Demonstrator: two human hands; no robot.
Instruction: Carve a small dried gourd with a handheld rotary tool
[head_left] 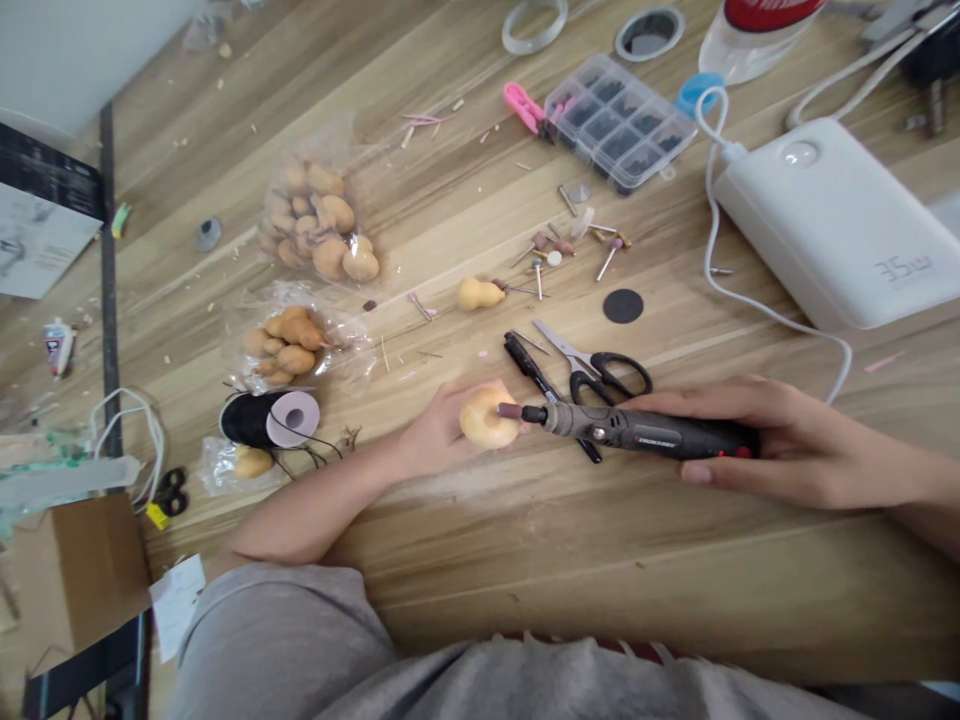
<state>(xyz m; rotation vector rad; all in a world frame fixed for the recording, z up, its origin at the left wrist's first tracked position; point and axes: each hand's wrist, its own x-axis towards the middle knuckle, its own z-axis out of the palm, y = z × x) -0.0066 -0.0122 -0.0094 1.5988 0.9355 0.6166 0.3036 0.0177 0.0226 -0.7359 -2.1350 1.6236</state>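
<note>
My left hand is closed around a small tan gourd, holding it on the wooden table. My right hand grips a dark rotary tool lying level. The tool's small grinding tip touches the gourd's right side. Just behind the tool lie black-handled scissors and a black pen-like tool.
Two plastic bags of small gourds and a loose gourd lie further back. A black thread spool, scattered grinding bits, a clear bit case, a white power bank with cable and a cardboard box surround the work.
</note>
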